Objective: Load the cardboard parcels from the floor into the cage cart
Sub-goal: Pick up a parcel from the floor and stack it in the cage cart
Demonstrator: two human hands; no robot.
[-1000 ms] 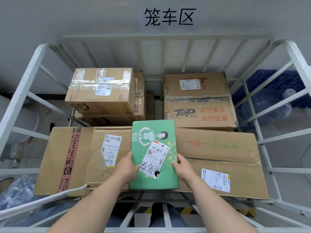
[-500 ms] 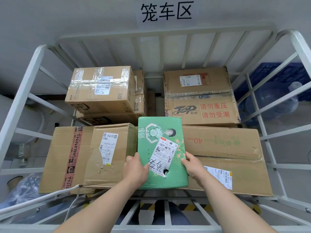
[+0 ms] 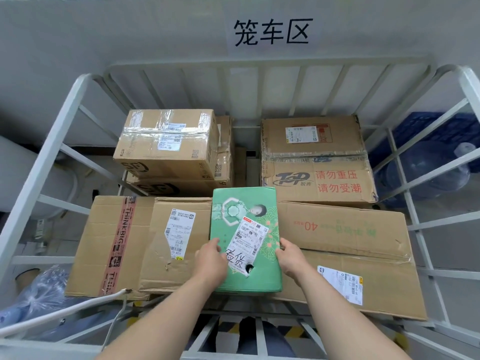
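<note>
Gripping the green parcel point(image 3: 245, 229) by its side edges, the left hand point(image 3: 211, 261) and right hand point(image 3: 291, 258) hold it at six o'clock in the cage cart point(image 3: 78, 100), over two long brown boxes point(image 3: 350, 242). More boxes fill eleven and one o'clock. Judging by this, only the release is left here; the floor is out of view.

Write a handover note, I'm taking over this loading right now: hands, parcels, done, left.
Left hand and right hand: each grips a side edge of the green printed cardboard box.
That box lies across the gap between the tape-striped brown cardboard box and the long brown cardboard box, at the front of the white metal cage cart.
Done: more brown parcels stacked behind.
Left: release the green box, fetch more; floor parcels are out of view.
</note>
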